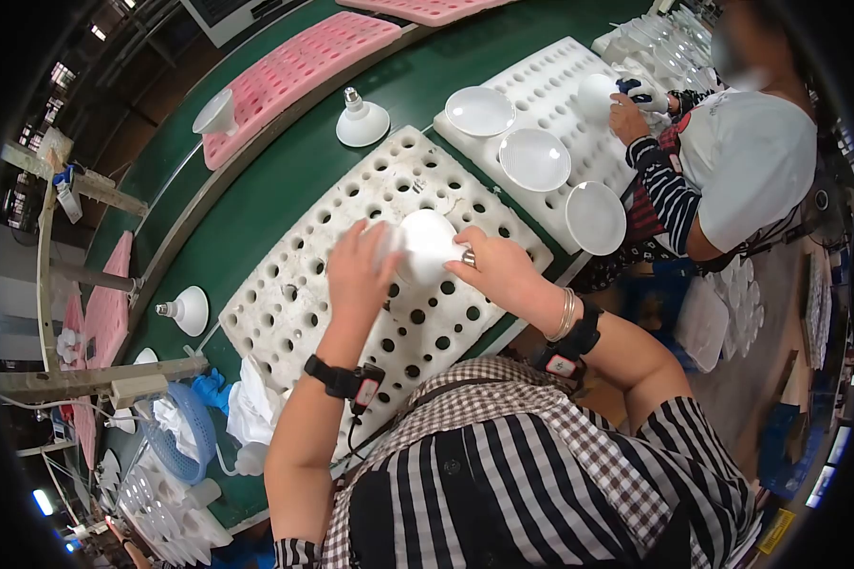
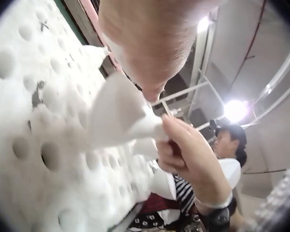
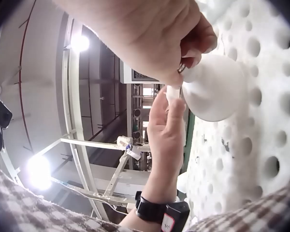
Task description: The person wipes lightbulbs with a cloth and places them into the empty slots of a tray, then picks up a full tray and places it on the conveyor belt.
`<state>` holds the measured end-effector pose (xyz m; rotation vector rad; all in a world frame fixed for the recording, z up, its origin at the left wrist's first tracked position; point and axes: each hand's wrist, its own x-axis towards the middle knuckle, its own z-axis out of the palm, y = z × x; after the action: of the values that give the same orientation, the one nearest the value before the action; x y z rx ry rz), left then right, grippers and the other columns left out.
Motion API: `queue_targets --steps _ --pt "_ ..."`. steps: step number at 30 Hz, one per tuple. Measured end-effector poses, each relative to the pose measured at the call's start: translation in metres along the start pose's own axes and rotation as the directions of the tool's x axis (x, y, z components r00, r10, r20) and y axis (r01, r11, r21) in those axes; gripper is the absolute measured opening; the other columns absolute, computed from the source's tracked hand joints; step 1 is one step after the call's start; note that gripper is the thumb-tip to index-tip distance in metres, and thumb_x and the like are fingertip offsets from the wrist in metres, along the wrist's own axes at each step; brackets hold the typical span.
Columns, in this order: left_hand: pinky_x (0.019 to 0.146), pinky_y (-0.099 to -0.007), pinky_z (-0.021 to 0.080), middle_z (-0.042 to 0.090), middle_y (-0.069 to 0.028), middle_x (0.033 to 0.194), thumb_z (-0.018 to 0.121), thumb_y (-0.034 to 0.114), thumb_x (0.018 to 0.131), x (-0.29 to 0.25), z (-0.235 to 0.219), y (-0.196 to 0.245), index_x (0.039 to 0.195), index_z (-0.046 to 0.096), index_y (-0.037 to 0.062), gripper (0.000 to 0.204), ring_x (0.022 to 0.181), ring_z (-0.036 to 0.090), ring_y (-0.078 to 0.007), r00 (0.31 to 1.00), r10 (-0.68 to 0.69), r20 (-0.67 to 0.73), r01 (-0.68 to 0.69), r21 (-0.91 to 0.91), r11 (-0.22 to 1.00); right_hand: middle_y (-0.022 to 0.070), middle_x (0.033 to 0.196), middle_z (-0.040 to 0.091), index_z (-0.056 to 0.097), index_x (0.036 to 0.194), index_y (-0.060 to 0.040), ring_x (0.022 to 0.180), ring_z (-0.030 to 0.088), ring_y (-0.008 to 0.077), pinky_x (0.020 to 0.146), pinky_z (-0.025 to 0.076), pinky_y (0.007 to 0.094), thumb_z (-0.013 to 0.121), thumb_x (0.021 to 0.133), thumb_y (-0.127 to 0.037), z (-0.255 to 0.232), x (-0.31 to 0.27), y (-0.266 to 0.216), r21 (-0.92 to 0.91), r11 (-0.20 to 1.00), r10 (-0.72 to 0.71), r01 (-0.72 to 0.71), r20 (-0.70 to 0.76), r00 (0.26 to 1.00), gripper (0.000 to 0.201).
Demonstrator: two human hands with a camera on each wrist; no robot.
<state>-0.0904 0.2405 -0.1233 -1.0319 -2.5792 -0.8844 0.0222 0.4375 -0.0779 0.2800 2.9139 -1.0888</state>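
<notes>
Above the perforated white foam board [image 1: 299,284], my right hand [image 1: 508,275] pinches a white lamp [image 1: 427,239] by its narrow metal-capped end. The wide side of the lamp faces my left hand [image 1: 356,275], which is blurred. A thin white piece [image 3: 173,93], too unclear to identify, lies between the left thumb and fingers in the right wrist view, close beside the lamp. Seen from the left wrist, the right hand [image 2: 193,157] has its fingers curled at the neck of the lamp [image 2: 116,111].
Lamps [image 1: 362,121] [image 1: 190,311] rest on the green surface [image 1: 256,223]. A pink perforated board [image 1: 304,76] lies behind, with a white lamp at its end. On the right, another person [image 1: 750,152] handles a lamp over a second white board [image 1: 541,85] holding several shades [image 1: 534,159].
</notes>
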Motion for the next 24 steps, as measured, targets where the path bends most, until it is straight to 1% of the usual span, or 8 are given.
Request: queue_targets --steps 5,9,11,13,15,17,18,24 --pt "0.089 -0.0408 0.045 0.063 -0.0133 0.114 0.078 0.019 0.069 -0.002 -0.003 0.057 0.113 0.064 0.0073 0.048 0.102 0.057 -0.0311 0.984 0.15 0.101 -0.144 -0.066 0.987 0.018 0.077 0.065 0.056 0.105 0.0018 0.076 0.065 0.0346 0.068 0.05 0.042 0.066 0.083 -0.029 0.015 0.012 -0.012 0.024 0.999 0.036 -0.036 -0.027 0.999 0.039" --pt "0.083 -0.0376 0.048 0.066 -0.0115 0.106 0.077 0.013 0.07 -0.006 0.007 0.03 0.108 0.065 0.006 0.041 0.095 0.06 -0.0263 0.991 -0.067 0.115 0.094 -0.245 0.965 0.0133 0.092 0.063 0.052 0.12 -0.0019 0.076 0.063 0.027 0.068 0.049 0.0376 0.072 0.08 -0.024 -0.004 0.013 -0.025 0.142 0.983 -0.131 0.115 0.112 0.985 0.049" --pt "0.073 -0.0326 0.049 0.066 -0.0052 0.099 0.075 0.014 0.077 -0.001 0.01 0.018 0.104 0.065 0.0052 0.029 0.086 0.061 -0.0176 0.81 -0.493 0.318 0.571 -0.622 0.536 0.0133 0.102 0.062 0.05 0.127 -0.0025 0.083 0.063 0.0253 0.072 0.05 0.0368 0.074 0.078 -0.024 -0.012 0.016 -0.015 0.258 0.961 -0.152 0.105 0.17 0.974 0.059" --pt "0.071 -0.0287 0.05 0.065 -0.006 0.103 0.07 0.015 0.085 -0.001 0.004 0.009 0.106 0.063 0.0034 0.025 0.086 0.062 -0.0135 0.795 -0.508 0.332 0.545 -0.758 0.359 0.0149 0.123 0.053 0.041 0.139 -0.0055 0.104 0.058 0.0244 0.087 0.048 0.0353 0.077 0.075 -0.026 -0.008 0.013 0.001 0.172 0.963 -0.171 0.207 -0.204 0.964 0.076" --pt "0.073 -0.0301 0.051 0.065 -0.0092 0.107 0.069 0.016 0.086 0.007 -0.01 0.015 0.111 0.059 0.0032 0.03 0.088 0.062 -0.0158 0.715 -0.524 0.463 0.468 -0.874 -0.133 0.0163 0.134 0.044 0.03 0.146 -0.0084 0.121 0.048 0.026 0.1 0.042 0.0367 0.079 0.074 -0.03 -0.007 0.013 0.013 0.292 0.954 -0.033 0.065 -0.112 0.993 0.09" --pt "0.073 -0.0305 0.052 0.064 -0.0094 0.109 0.069 0.017 0.086 0.015 -0.01 0.025 0.116 0.056 0.0042 0.034 0.088 0.062 -0.0165 0.717 -0.504 0.481 0.457 -0.871 -0.181 0.0137 0.142 0.036 0.019 0.149 -0.006 0.127 0.044 0.0273 0.102 0.042 0.0411 0.076 0.078 -0.038 0.011 0.02 0.041 0.906 0.376 -0.002 -0.195 0.211 0.978 0.097" --pt "0.072 -0.0305 0.052 0.064 -0.0096 0.108 0.069 0.018 0.087 0.02 -0.017 0.038 0.115 0.057 0.0043 0.034 0.088 0.062 -0.0164 0.699 -0.511 0.501 0.444 -0.864 -0.238 0.0104 0.144 0.034 0.01 0.151 -0.0084 0.131 0.039 0.0244 0.103 0.041 0.041 0.077 0.078 -0.041 0.001 0.012 0.024 0.942 0.152 -0.049 -0.298 0.308 0.95 0.104" --pt "0.078 -0.0327 0.051 0.062 -0.0124 0.115 0.063 0.023 0.091 0.034 -0.019 0.049 0.118 0.054 0.0044 0.034 0.095 0.061 -0.0176 0.704 -0.477 0.527 0.508 -0.842 -0.181 0.0097 0.14 0.04 0.02 0.148 -0.0125 0.126 0.046 0.0242 0.1 0.045 0.041 0.07 0.082 -0.048 0.007 0.011 0.022 0.958 -0.122 -0.113 -0.258 0.245 0.963 0.091"
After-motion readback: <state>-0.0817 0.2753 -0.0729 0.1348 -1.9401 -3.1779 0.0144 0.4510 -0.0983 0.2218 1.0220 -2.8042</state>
